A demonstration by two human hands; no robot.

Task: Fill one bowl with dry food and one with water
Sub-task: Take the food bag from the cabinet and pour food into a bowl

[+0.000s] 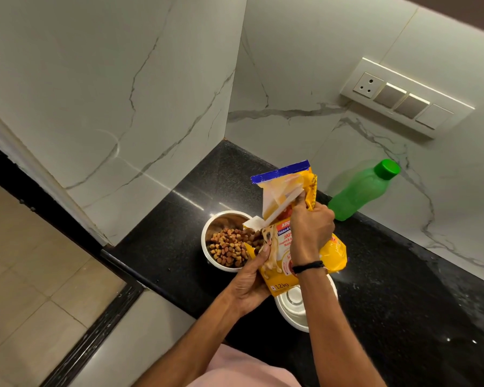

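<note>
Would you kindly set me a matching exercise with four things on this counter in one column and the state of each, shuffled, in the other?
Column one:
1. near bowl
2. food bag
3. green bottle
4. far bowl

Column two:
A. capped, on the counter by the wall
B. holds brown kibble
C. gripped by the left hand and the right hand
D. no kibble visible inside, partly hidden by the food bag

Pairs: 1-D, 2-C, 3-A, 4-B.
</note>
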